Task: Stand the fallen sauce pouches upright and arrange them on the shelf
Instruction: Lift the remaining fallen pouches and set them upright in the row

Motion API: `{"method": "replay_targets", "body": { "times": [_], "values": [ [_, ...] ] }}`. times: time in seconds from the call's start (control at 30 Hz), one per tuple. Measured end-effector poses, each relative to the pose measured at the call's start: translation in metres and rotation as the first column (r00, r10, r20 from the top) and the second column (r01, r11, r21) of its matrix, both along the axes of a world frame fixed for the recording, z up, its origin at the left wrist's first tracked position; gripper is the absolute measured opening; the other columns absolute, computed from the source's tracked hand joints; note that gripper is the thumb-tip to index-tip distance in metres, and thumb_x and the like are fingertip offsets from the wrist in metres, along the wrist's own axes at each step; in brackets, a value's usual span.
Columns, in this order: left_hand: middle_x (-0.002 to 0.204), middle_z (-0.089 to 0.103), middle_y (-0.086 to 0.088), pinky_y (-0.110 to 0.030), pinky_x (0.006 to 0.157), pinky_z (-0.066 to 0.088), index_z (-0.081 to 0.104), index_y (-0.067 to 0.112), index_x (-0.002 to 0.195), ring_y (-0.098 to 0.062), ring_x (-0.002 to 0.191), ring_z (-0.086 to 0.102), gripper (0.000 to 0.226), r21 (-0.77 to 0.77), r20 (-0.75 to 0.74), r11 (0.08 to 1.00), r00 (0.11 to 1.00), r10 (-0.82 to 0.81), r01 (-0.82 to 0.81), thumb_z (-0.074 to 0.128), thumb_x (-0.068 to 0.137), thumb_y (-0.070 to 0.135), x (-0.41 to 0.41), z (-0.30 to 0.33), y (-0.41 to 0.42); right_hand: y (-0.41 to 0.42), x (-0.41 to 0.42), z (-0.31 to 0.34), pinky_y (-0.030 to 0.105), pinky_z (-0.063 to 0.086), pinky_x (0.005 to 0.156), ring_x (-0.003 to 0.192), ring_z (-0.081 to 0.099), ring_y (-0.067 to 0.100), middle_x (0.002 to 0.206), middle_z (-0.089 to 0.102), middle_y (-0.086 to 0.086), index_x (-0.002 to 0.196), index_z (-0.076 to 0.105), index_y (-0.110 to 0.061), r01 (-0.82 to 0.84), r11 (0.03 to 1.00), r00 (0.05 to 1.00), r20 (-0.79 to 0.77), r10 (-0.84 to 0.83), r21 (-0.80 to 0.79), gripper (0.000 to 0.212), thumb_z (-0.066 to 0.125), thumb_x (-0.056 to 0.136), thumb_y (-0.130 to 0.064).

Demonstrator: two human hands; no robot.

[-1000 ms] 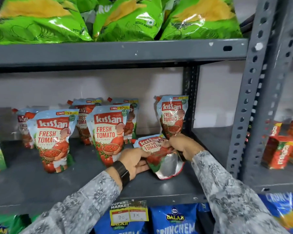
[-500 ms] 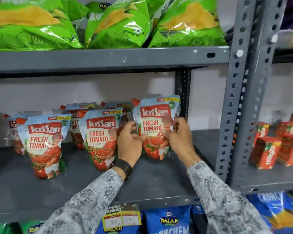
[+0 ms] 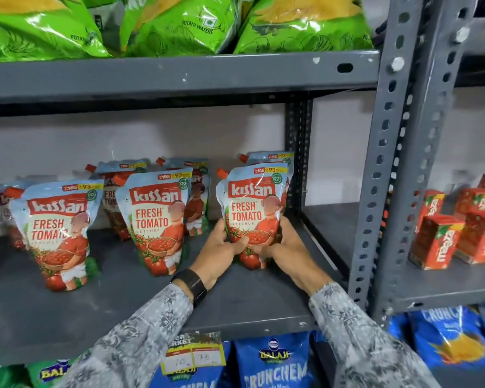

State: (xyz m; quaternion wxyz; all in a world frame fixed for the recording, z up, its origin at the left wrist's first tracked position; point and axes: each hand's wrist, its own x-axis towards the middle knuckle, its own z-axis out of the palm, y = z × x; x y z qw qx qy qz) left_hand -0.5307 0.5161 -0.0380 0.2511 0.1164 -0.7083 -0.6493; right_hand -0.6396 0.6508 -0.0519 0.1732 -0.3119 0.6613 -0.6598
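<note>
Pouches of tomato ketchup stand along the grey shelf (image 3: 67, 317) in front of you. Far to the left of your hands, one front pouch (image 3: 58, 233) stands upright, with another pouch (image 3: 3, 197) partly hidden behind it. Closer in, just left of your left hand (image 3: 221, 247), a second front pouch (image 3: 158, 222) stands upright too, and two more pouches (image 3: 118, 175) sit behind it near the back wall.

Your left hand wraps the lower left side of the held pouch (image 3: 254, 211), thumb across its front, with a dark wristband (image 3: 191, 284) at the wrist. Your right hand (image 3: 286, 245) grips the lower right side of the same pouch, so both hands are clamped on it from opposite sides. That pouch is upright, label toward you, red spout cap at its upper left, and its base looks to be on or right at the shelf surface; you cannot tell from here whether it bears its own weight. Directly behind it, another pouch (image 3: 275, 158) shows only its top edge.

Above your hands, green wafer bags (image 3: 174, 26) fill the upper shelf. Below your wrists, blue snack bags (image 3: 275, 365) and a yellow price tag (image 3: 193, 357) sit under the shelf edge. Right of your right hand stands the perforated grey upright (image 3: 387, 163), and beyond it red drink cartons (image 3: 437, 242) are grouped on the neighbouring shelf.
</note>
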Motion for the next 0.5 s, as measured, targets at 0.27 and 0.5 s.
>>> {"method": "replay_targets", "body": {
  "times": [0.27, 0.5],
  "values": [
    [0.123, 0.064, 0.007, -0.015, 0.079, 0.057, 0.045, 0.023, 0.136, 0.003, 0.104, 0.064, 0.055, -0.072, -0.018, 0.996, 0.998, -0.062, 0.061, 0.066, 0.092, -0.002, -0.018, -0.004, 0.021, 0.014, -0.003, 0.001, 0.039, 0.062, 0.091, 0.109, 0.073, 0.018, 0.113, 0.078, -0.001, 0.127, 0.063, -0.025, 0.268, 0.961, 0.959, 0.108, -0.261, -0.062, 0.067, 0.067, 0.076, 0.017],
    [0.12, 0.064, 0.016, -0.011, 0.077, 0.054, 0.047, 0.037, 0.125, 0.013, 0.097, 0.067, 0.052, -0.099, -0.016, 0.993, 0.998, -0.059, 0.057, 0.068, 0.092, 0.002, -0.024, -0.008, 0.026, 0.019, 0.001, -0.001, 0.049, 0.059, 0.1, 0.112, 0.071, 0.021, 0.119, 0.075, 0.002, 0.131, 0.06, -0.027, 0.308, 0.949, 0.949, 0.093, -0.302, -0.06, 0.07, 0.06, 0.077, 0.017]
  ]
}}
